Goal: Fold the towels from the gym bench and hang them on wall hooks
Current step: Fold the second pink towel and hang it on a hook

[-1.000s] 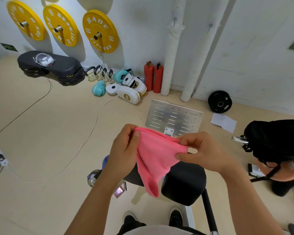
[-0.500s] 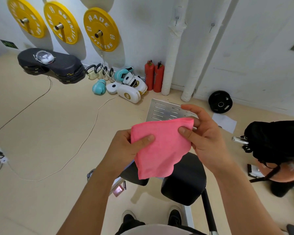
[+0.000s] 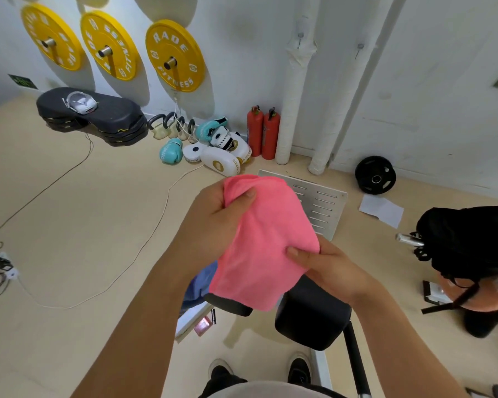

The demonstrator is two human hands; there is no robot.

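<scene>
Pink towel (image 3: 266, 239) held in the air above a black padded worktop (image 3: 314, 320), long axis running from upper left down to lower right, left hand (image 3: 213, 222) gripping its upper end, right hand (image 3: 328, 268) pinching its right edge, loose end drooping below
</scene>
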